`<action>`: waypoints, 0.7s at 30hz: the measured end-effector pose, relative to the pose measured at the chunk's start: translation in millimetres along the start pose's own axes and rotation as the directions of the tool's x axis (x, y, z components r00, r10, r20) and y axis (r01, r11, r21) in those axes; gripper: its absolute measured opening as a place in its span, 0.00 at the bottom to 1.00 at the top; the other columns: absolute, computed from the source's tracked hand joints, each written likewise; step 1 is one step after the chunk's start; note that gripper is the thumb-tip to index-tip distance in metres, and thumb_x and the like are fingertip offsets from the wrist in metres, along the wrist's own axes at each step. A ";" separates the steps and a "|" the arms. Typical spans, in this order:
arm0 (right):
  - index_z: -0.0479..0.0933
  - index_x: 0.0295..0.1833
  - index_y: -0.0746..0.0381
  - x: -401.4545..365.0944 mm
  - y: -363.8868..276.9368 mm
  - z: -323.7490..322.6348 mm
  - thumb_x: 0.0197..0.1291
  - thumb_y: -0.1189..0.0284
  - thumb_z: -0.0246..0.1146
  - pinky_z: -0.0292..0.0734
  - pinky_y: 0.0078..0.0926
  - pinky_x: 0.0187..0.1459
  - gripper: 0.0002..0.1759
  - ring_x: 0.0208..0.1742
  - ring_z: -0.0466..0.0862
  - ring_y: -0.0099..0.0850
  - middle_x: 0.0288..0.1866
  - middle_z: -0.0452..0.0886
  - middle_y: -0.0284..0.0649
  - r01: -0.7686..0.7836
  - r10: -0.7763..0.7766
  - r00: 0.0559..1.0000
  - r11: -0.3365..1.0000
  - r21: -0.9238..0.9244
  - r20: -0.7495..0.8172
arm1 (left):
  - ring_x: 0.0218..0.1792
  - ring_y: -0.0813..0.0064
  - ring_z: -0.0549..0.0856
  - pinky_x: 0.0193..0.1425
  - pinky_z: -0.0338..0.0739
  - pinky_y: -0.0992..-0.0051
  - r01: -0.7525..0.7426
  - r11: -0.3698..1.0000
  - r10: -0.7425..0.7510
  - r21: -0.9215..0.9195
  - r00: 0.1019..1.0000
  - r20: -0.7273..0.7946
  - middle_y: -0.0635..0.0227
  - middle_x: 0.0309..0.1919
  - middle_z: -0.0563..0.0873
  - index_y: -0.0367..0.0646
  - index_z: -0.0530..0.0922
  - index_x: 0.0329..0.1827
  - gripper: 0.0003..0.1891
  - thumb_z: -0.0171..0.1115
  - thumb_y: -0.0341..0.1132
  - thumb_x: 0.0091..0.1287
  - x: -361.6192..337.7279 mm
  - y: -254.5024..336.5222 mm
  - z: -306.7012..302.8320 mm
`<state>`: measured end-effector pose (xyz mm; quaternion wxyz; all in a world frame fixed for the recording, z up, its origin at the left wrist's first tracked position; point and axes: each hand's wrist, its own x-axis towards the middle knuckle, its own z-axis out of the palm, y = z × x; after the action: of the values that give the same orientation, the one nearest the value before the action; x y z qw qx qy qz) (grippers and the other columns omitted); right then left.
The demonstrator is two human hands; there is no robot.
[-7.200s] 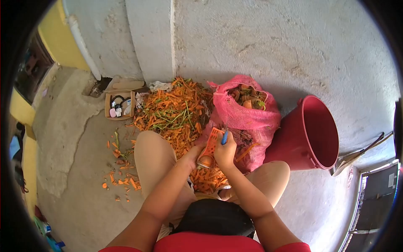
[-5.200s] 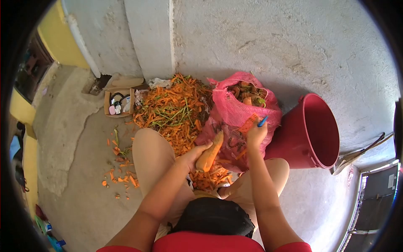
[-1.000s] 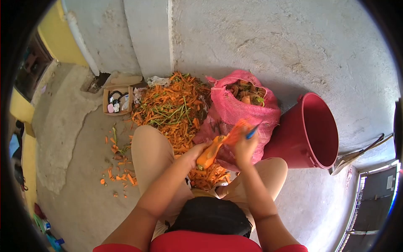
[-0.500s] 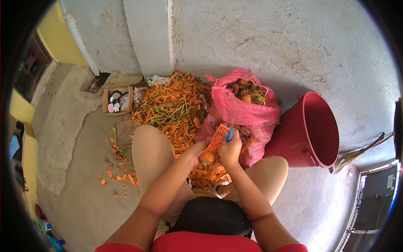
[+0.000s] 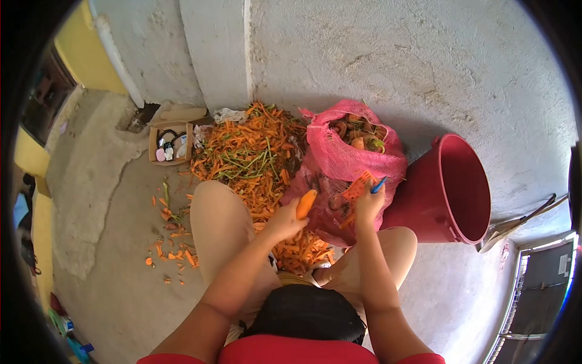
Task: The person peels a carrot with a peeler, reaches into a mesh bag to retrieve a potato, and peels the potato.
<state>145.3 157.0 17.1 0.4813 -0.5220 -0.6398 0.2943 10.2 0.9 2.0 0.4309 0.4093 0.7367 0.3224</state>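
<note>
My left hand [image 5: 285,222] is closed around a peeled-looking orange carrot [image 5: 306,204], its end pointing up and to the right. My right hand [image 5: 368,206] grips a blue-handled tool [image 5: 378,185] in front of the pink mesh sack [image 5: 364,159]. A flat orange piece with holes [image 5: 356,187] shows on the left side of that fist; how it joins the blue handle I cannot tell. Carrots and tops fill the sack's open mouth. Orange peelings [image 5: 297,255] lie between my legs, below both hands.
A large heap of carrot peelings and green stems [image 5: 254,158] sits against the wall. Left of it is a small cardboard box [image 5: 153,145] with odds and ends. A dark red bucket [image 5: 418,194] leans tilted at the right. Scattered scraps [image 5: 176,255] lie on the concrete floor.
My hands have moved apart: the right one went right and up with the blue-handled tool, over the sack's front. The carrot in my left hand now points upward.
</note>
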 end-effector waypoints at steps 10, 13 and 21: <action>0.64 0.31 0.67 -5.3 -28.3 4.1 0.56 0.73 0.52 0.62 0.26 0.24 0.08 0.21 0.65 0.25 0.18 0.65 0.36 -0.121 0.121 0.993 0.973 0.198 0.013 | 0.31 0.74 0.78 0.37 0.73 0.74 0.153 0.684 0.208 -0.713 0.896 0.391 0.65 0.32 0.76 0.40 0.65 0.49 0.25 0.64 0.27 0.47 -8.4 11.3 -0.4; 0.66 0.30 0.66 -19.0 -59.1 3.5 0.57 0.73 0.51 0.62 0.23 0.25 0.07 0.21 0.64 0.23 0.19 0.65 0.34 0.036 -0.047 0.998 0.969 0.244 0.039 | 0.29 0.74 0.78 0.35 0.75 0.74 0.195 0.643 0.179 -0.741 0.902 0.393 0.66 0.30 0.75 0.40 0.65 0.47 0.24 0.64 0.25 0.47 -9.0 13.0 3.9; 0.65 0.32 0.67 26.0 -2.5 4.3 0.55 0.71 0.54 0.64 0.34 0.25 0.10 0.20 0.70 0.38 0.19 0.69 0.45 -0.015 -0.006 0.988 0.990 -0.140 -0.152 | 0.27 0.73 0.78 0.30 0.75 0.74 0.234 0.658 0.236 -0.715 0.839 0.491 0.65 0.28 0.75 0.39 0.66 0.47 0.21 0.61 0.27 0.49 -14.0 9.4 3.9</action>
<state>140.5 181.6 25.8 0.4899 -0.5771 -0.6192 0.2088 20.9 -6.7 13.4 0.7511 0.2682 0.3814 0.4674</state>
